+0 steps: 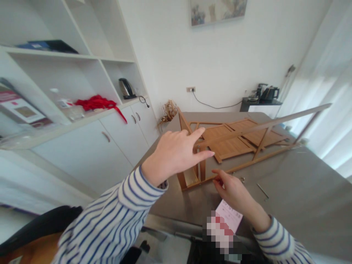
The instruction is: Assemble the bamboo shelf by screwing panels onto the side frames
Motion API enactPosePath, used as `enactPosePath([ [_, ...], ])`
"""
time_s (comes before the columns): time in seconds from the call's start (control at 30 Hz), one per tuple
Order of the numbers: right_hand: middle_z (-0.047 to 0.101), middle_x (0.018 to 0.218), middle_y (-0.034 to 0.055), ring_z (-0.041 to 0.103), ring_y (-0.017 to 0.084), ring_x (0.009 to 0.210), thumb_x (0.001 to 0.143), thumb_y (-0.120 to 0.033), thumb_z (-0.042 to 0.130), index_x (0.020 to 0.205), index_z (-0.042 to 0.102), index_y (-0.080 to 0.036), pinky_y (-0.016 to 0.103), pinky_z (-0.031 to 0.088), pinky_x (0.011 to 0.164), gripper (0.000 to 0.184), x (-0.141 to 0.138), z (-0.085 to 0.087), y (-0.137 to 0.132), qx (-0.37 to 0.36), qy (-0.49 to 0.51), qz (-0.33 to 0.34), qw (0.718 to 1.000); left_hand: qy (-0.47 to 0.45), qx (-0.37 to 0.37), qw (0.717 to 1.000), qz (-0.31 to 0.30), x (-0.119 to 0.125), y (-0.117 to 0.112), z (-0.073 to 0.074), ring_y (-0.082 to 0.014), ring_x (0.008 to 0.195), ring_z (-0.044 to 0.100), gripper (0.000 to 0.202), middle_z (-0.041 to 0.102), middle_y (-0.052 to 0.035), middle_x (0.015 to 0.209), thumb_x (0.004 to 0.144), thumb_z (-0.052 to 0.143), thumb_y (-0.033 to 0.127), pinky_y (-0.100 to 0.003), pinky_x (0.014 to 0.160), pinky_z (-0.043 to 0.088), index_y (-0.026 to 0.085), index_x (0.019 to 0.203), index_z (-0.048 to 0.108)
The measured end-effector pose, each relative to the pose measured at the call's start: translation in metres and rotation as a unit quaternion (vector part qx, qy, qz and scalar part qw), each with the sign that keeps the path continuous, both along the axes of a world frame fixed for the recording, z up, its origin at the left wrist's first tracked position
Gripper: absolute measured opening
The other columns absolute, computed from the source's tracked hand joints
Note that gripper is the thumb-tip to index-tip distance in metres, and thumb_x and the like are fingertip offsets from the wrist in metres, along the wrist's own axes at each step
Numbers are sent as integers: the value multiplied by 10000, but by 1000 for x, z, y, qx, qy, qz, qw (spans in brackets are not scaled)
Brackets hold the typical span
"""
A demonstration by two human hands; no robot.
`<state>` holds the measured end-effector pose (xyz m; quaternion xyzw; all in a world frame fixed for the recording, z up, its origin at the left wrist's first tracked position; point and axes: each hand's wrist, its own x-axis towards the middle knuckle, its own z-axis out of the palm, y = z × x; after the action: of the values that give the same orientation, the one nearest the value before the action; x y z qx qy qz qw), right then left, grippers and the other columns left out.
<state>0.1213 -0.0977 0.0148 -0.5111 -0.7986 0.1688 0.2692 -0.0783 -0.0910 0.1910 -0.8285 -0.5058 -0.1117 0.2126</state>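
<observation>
head view: the left hand [177, 152] reaches across the near left end of the frame [261, 126], back of the hand up, thumb and index finger spread apart; i cannot tell whether it touches the wood. the right hand [235, 190] is just in front of the frame's lower rail, fingers curled, thumb close to the index finger; i cannot tell whether anything is pinched there. the frame is on the table [308, 187], one long rail raised above the other. the left hand hides part of its near end. slatted panels [232, 143] lie behind the frame's raised rail. in front of the frame are a thin rod [263, 191], small hardware [242, 180] and, partly under the right hand, a card [232, 217]. left of the frame, the shelf unit [68, 56] holds a dark folder [59, 46] in an upper bay, a bottle [64, 103] and red ribbon [96, 102] below, and a kettle [126, 88] in the next bay. beyond the frame, a black pot [271, 94] stands on a cabinet [258, 109].
</observation>
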Motion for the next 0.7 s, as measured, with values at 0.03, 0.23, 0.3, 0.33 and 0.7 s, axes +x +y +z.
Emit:
enactPosePath([
  [0.03,717,966,72,675,199,852,914,-196,427,1281,512,-165,311,481,751,378,-1,1,-1,7,2,1,1000,15,-48,999,-16,3,8,3,-281,866,685,688,721,-86,962,870,327,726,-370,731,478,291,1389,446],
  [0.23,715,1025,80,665,196,925,940,-213,415,1124,635,-198,303,471,802,288,-5,-2,-8,31,-2,2,1000,60,-103,993,9,10,28,0,-306,804,693,648,716,-138,842,912,265,675,-349,665,467,167,1044,645],
  [0.3,719,931,64,667,188,842,942,-230,422,1043,650,-202,295,466,751,251,-6,-6,-10,23,-4,-9,1000,56,-94,994,0,10,26,-2,-296,797,694,614,707,-137,820,925,291,644,-341,663,465,151,1026,642],
  [0.33,716,890,56,664,185,802,943,-239,425,1011,650,-203,291,461,725,237,-7,-8,-11,20,-4,-14,1000,54,-92,994,-7,10,26,-2,-285,788,694,596,704,-132,809,930,305,631,-332,659,463,148,1023,641],
  [0.7,676,833,37,625,173,745,922,-225,466,891,627,-209,280,443,696,164,-4,-11,-29,18,34,-31,999,8,-116,992,-43,-1,34,9,-206,680,648,556,698,-99,800,915,371,625,-278,580,401,148,944,654],
])
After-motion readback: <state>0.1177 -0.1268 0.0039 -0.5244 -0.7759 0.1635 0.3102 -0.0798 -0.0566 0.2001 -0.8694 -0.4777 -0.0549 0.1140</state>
